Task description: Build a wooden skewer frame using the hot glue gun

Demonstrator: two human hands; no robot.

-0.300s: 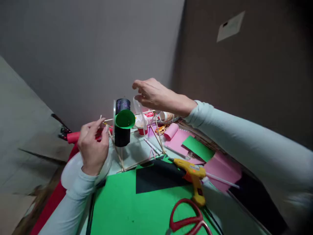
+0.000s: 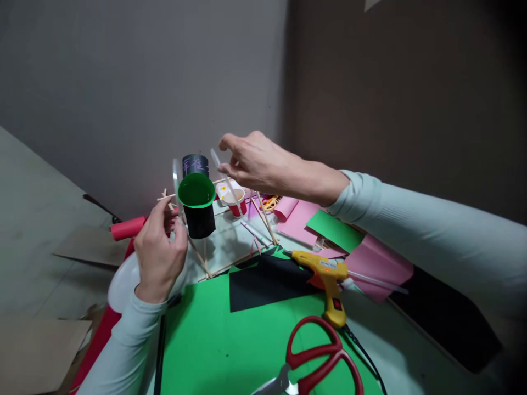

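My left hand (image 2: 160,249) is at the left end of a wooden stick frame (image 2: 199,257), its curled fingers gripping around the frame's upper corner. Close to its thumb stands a narrow translucent plastic strip (image 2: 177,184). A black paper tube (image 2: 201,222) with purple writing hangs over the frame, and a green paper cup shape (image 2: 196,192) faces me from it. At the right of the tube, my right hand (image 2: 255,164) pinches a second translucent plastic strip (image 2: 230,186), which slants down towards the frame. Its fingertips are partly hidden.
Nearby lie a yellow glue gun (image 2: 325,274), red-handled scissors (image 2: 315,356), black paper (image 2: 267,285) on a green sheet (image 2: 222,351), and pink paper (image 2: 302,227). A red paper cup (image 2: 237,208) is behind the frame. Walls rise close behind the table.
The view has tilted down, showing more of the scissors. The tube with its green part has shifted left from the right hand. The right strip leans further left at its top.
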